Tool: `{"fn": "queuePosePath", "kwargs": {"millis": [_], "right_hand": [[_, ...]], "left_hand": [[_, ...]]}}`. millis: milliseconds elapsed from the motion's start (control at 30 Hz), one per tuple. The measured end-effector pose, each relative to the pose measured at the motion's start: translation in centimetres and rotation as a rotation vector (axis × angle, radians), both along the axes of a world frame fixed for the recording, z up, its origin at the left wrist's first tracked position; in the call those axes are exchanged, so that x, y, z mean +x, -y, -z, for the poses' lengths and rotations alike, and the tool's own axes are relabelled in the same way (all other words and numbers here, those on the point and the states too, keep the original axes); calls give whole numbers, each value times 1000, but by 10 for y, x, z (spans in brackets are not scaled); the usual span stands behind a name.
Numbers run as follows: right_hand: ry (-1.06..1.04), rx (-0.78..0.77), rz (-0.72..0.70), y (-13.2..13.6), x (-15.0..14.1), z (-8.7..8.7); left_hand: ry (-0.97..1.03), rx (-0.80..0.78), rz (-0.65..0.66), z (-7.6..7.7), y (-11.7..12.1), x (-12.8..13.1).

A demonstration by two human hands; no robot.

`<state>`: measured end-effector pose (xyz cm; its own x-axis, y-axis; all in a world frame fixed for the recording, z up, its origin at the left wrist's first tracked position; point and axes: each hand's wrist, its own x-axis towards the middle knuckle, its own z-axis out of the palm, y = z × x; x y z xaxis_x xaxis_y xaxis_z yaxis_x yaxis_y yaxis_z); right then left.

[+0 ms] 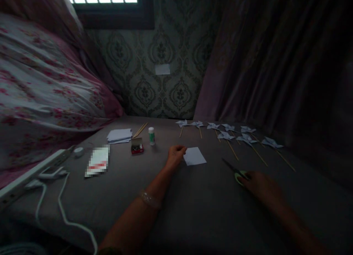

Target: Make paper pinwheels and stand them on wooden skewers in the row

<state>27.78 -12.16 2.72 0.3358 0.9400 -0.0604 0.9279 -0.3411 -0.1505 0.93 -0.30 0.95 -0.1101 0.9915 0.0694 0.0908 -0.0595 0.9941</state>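
Near the middle of the cloth-covered surface, my left hand pinches the left corner of a square sheet of white paper. My right hand, off to the right, is closed round the green handles of a pair of scissors. The scissor blades look closed and point up and left, apart from the paper. Beyond my hands lie several paper pinwheels on thin wooden sticks.
At the back left are a stack of white paper, wooden sticks, a glue stick and a small open red box. Further left lie a blurred packet, a round white object and white cables by a power strip.
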Motion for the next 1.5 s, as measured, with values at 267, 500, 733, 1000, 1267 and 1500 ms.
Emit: {"fn": "queuePosePath", "kwargs": {"millis": [267, 500, 733, 1000, 1267, 1500], "right_hand": [[-68, 36, -52, 3, 24, 13], [30, 12, -59, 5, 30, 17], [-19, 37, -98, 3, 44, 32], [-34, 38, -89, 2, 41, 30], [10, -21, -78, 5, 34, 13], [-180, 343, -309, -7, -11, -15]], "left_hand": [[-179, 99, -418, -11, -30, -53], [-366, 179, -706, -23, -45, -86], [-479, 213, -741, -23, -55, -91], [-514, 231, -654, -21, -56, -94], [-252, 452, -348, -28, -18, -50], [-84, 393, -149, -32, 21, -6]]}}
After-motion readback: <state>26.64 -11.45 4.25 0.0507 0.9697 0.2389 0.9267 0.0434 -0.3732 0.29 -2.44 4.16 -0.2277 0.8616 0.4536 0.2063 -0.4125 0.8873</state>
